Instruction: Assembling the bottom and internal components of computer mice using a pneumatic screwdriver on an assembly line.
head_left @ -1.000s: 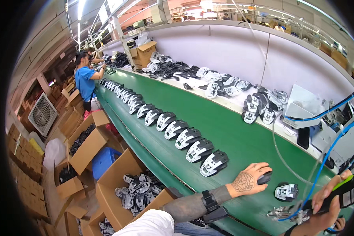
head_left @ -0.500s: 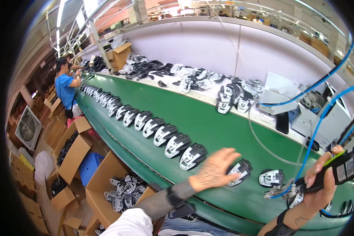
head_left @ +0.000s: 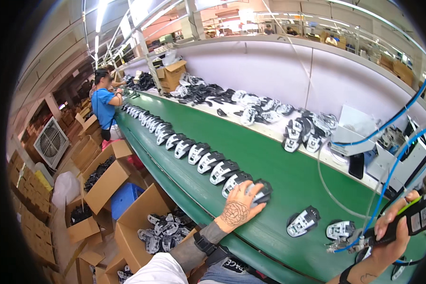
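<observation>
My left hand is closed over a black-and-white moulded plastic part, the nearest one in a long row on the green conveyor belt. Its fingers reach over the part's near side and cover some of it. At the right, my right hand grips a black hand-held power tool with a pale label and a yellow-green strip. A metal fitting and blue hose show beside that hand. Between my hands lie a single loose part and another part, both apart from the row.
A white ledge behind the belt bears heaps of similar parts, a black phone-like slab and white housings. Blue hoses hang at the right. Cardboard boxes stand along the near side. A person in blue stands far left.
My left hand has moved left from beside a loose part to the row's near end and closed on a part there. My right hand still holds the power tool. The view has shifted.
</observation>
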Tool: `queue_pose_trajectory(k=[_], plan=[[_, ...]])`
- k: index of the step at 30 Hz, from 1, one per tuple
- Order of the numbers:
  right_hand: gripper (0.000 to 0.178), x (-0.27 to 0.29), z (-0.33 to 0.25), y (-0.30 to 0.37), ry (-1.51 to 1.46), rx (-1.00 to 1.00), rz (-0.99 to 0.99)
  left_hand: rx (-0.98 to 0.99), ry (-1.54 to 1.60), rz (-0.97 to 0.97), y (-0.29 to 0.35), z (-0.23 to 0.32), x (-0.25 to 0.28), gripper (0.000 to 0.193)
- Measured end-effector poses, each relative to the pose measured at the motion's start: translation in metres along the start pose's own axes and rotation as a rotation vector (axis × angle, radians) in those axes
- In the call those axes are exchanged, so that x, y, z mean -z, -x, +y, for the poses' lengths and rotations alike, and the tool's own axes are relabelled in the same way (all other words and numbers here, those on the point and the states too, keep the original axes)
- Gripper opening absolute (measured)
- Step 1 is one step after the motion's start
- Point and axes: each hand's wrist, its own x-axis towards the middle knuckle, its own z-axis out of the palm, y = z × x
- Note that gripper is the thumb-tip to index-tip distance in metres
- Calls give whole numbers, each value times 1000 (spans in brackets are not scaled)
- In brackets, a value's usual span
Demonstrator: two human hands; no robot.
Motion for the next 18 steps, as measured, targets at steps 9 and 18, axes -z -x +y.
queue_pose_trajectory(k=[9, 18], plan=[[42, 1, 9, 0, 8, 67, -73, 64, -67, -126, -7, -65, 1, 73], [43, 0, 8, 3, -13, 54, -54, 40, -38, 176, -42, -86, 19, 78]])
